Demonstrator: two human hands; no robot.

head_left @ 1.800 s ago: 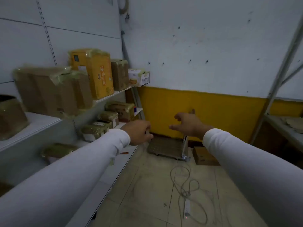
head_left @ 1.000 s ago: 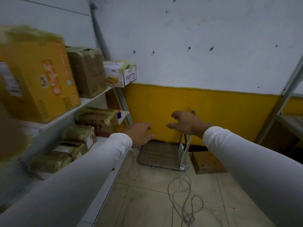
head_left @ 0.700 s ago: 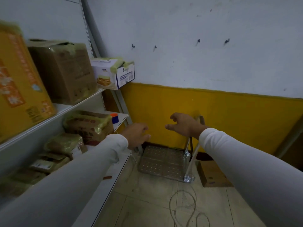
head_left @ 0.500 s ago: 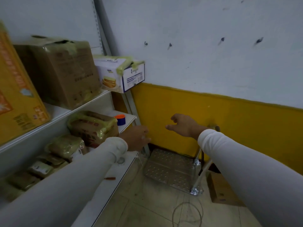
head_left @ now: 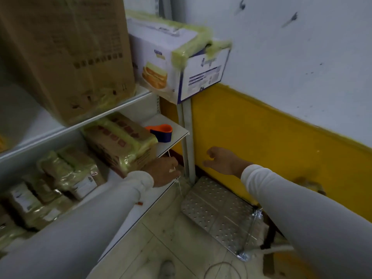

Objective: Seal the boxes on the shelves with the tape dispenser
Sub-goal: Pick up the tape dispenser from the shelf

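We see the dispenser (head_left: pixel 160 132) untouched on the middle shelf (head_left: pixel 177 130), at twelve o'clock from our empty, loosely curled left hand (head_left: pixel 163 170); right hand (head_left: pixel 222 160) relaxed, empty. Boxes (head_left: pixel 118 141) appear taped; what remains is unclear.

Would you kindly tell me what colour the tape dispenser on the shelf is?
Orange on top with a dark blue body, in the head view: tape dispenser.

No text can be read. The white box (head_left: pixel 177 63) carries blue print, the brown carton (head_left: pixel 66 55) dark marks, and the wrapped packages (head_left: pixel 80 178) white labels, all too blurred.
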